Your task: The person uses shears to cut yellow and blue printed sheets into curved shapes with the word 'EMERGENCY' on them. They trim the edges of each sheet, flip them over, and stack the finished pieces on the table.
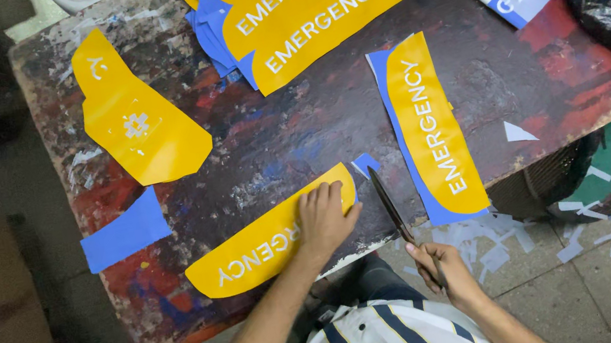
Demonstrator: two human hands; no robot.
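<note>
Yellow sticker (pixel 272 240) pressed flat by left hand (pixel 324 220), fingers spread, near front edge of surface (pixel 299 135). Scissors (pixel 391 205) held in right hand (pixel 441 265), fingers wrapped tight on handles. Cutting step judged in hand; careful lining-up of blades needed next. Surface paint-stained, more stickers (pixel 309 3) piled at back. Paper scraps (pixel 492 235) scattered on floor.

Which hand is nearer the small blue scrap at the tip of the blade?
Left. The left hand presses the yellow sticker just beside the blue scrap; the right hand grips the blade's handle end, farther below.
</note>
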